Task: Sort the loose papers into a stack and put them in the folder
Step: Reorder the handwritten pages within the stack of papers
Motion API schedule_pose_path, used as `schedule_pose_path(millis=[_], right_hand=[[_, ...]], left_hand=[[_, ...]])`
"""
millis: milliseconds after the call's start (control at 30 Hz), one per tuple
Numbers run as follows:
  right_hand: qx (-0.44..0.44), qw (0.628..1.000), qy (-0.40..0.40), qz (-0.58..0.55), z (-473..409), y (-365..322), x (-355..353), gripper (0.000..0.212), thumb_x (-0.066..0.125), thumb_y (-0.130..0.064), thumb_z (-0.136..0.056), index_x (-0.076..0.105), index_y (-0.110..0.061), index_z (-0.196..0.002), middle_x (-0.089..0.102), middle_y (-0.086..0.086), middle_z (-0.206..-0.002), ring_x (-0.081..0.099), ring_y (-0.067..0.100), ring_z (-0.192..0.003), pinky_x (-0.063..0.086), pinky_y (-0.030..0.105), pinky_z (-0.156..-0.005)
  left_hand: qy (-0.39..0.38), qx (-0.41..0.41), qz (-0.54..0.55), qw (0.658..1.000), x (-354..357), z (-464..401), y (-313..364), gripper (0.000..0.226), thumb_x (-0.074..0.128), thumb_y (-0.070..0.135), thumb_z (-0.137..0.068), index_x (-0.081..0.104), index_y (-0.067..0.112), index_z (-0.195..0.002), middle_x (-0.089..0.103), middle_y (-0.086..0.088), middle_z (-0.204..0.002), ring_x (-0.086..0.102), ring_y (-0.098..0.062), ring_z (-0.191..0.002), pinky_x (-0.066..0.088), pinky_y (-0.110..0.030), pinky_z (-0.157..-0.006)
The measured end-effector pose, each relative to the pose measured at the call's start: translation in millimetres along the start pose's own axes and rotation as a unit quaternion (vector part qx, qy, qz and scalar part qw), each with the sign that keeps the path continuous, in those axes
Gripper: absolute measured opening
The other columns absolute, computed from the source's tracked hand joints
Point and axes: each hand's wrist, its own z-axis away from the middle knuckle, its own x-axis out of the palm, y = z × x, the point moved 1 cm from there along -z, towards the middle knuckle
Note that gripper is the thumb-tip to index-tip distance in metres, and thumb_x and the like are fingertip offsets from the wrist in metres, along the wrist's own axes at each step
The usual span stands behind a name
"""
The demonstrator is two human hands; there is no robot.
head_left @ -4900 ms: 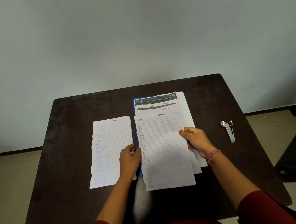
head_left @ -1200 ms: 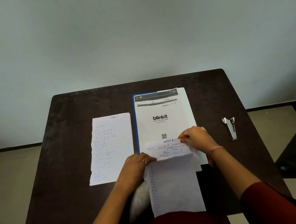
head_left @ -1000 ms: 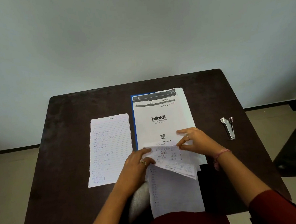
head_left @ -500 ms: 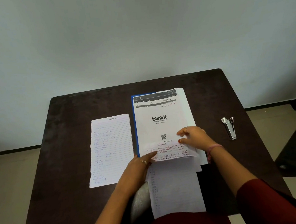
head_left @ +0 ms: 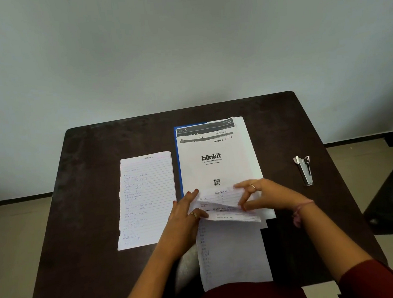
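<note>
- A dark brown worktop (head_left: 90, 202) fills the lower half of the head view, with a plain pale wall behind it
- In the middle lies a pile of papers (head_left: 215, 168); the top full sheet is white and printed "blinkit" with a small QR code
- A blue folder (head_left: 177, 154) shows only as a thin strip along the left and top-left edge of that pile, which covers the rest of it
- At the near end of the pile, both hands work on a few small sheets (head_left: 225, 207) with handwriting; one reads "SECTION 5"
- The left hand (head_left: 188, 214) rests on the left edge of those sheets, fingers fairly straight, thumb tucked against the paper
- The right hand (head_left: 261, 195) has thumb and fingers curled, pinching the right side of the lifted sheets
- A long lined sheet (head_left: 233, 253) runs from under the hands toward the person and hangs over the near edge of the worktop
- To the left, apart from the pile, a separate stack of lined pages (head_left: 145, 199) lies flat, its left edge ragged
- To the right, well apart from the papers, lies a small metal staple remover (head_left: 304, 169)
- Dark red sleeves show at the bottom
</note>
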Motion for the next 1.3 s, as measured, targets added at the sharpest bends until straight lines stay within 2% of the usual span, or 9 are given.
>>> schedule_pose_path(millis=[67, 167, 267, 367, 533, 667, 933, 1167, 1300], right_hand=[[-0.002, 0.990, -0.087, -0.109, 6, 0, -3, 0.009, 0.075, -0.022, -0.079, 0.077, -0.027, -0.087, 0.060, -0.015, -0.127, 0.056, 0.001, -0.116, 0.038, 0.024, -0.105], [0.009, 0.981, 0.042, -0.189, -4, 6, -6, 0.020, 0.074, -0.028, -0.079, 0.074, -0.022, -0.098, 0.067, -0.012, -0.114, 0.063, 0.006, -0.107, 0.045, 0.024, -0.098], [0.038, 0.985, 0.168, -0.027, -22, 15, -8, 0.028, 0.073, -0.025, -0.083, 0.068, -0.024, -0.110, 0.066, -0.011, -0.109, 0.061, 0.011, -0.100, 0.047, 0.024, -0.087], [0.067, 0.987, 0.141, 0.043, -34, 16, -4, 0.040, 0.075, -0.031, -0.080, 0.065, -0.021, -0.117, 0.066, -0.007, -0.113, 0.058, 0.010, -0.096, 0.048, 0.028, -0.090], [0.067, 0.972, 0.152, 0.163, -40, 4, 2, 0.022, 0.071, -0.035, -0.082, 0.070, -0.030, -0.104, 0.066, -0.014, -0.093, 0.056, 0.005, -0.089, 0.038, 0.035, -0.096], [0.048, 0.968, 0.165, 0.184, -32, 5, 7, 0.014, 0.066, -0.036, -0.086, 0.074, -0.032, -0.097, 0.072, -0.014, -0.100, 0.062, 0.005, -0.097, 0.038, 0.033, -0.098], [0.014, 0.969, -0.062, -0.239, 10, 9, 8, 0.022, 0.074, -0.024, -0.081, 0.072, -0.014, -0.100, 0.065, -0.004, -0.124, 0.059, 0.011, -0.116, 0.044, 0.025, -0.101], [0.068, 0.932, 0.039, -0.354, 11, 15, 21, 0.068, 0.059, -0.071, -0.074, 0.070, -0.014, -0.109, 0.071, 0.004, -0.109, 0.066, 0.016, -0.100, 0.051, 0.025, -0.087], [0.091, 0.934, 0.093, -0.333, 5, 10, 19, 0.042, 0.038, -0.039, -0.100, 0.069, -0.010, -0.103, 0.073, 0.012, -0.099, 0.069, 0.016, -0.083, 0.053, 0.024, -0.076]], left_hand=[[-0.022, -0.015, -0.006, 1.000, 1, -2, -1, 0.021, 0.055, 0.015, -0.095, 0.062, 0.024, -0.112, 0.031, 0.002, -0.153, 0.019, -0.014, -0.144, -0.002, -0.036, -0.118], [-0.049, -0.049, -0.001, 0.998, -4, -8, 2, 0.028, 0.045, 0.012, -0.098, 0.059, 0.025, -0.120, 0.056, 0.007, -0.130, 0.044, -0.010, -0.129, -0.005, -0.031, -0.117], [-0.033, -0.083, 0.036, 0.995, -2, -6, 4, 0.024, 0.043, 0.016, -0.100, 0.058, 0.024, -0.116, 0.063, 0.007, -0.120, 0.044, -0.008, -0.124, -0.001, -0.026, -0.118], [-0.020, -0.112, 0.063, 0.991, 2, -2, -2, 0.022, 0.043, 0.018, -0.100, 0.052, 0.025, -0.119, 0.065, 0.012, -0.115, 0.023, -0.015, -0.142, 0.004, -0.019, -0.112], [-0.052, -0.044, 0.003, 0.998, -1, -6, 1, 0.030, 0.050, 0.005, -0.095, 0.062, 0.019, -0.120, 0.060, 0.002, -0.126, 0.053, -0.013, -0.120, -0.007, -0.025, -0.116], [-0.036, -0.032, -0.009, 0.999, 4, -3, -3, 0.020, 0.063, 0.008, -0.089, 0.068, 0.016, -0.106, 0.043, -0.007, -0.146, 0.040, -0.027, -0.135, -0.008, -0.035, -0.112], [0.003, -0.025, 0.019, 0.999, 1, -7, -3, 0.019, 0.054, 0.006, -0.094, 0.067, 0.015, -0.104, 0.031, -0.005, -0.153, 0.024, -0.022, -0.144, -0.006, -0.032, -0.115], [0.003, -0.048, 0.043, 0.998, -6, -12, 0, 0.020, 0.054, 0.010, -0.094, 0.069, 0.019, -0.104, 0.062, 0.003, -0.118, 0.053, -0.016, -0.107, 0.043, -0.030, -0.095], [0.001, -0.080, 0.071, 0.994, -6, -13, 1, 0.022, 0.050, 0.014, -0.097, 0.063, 0.021, -0.113, 0.063, 0.005, -0.112, 0.056, -0.012, -0.104, 0.046, -0.028, -0.092]])
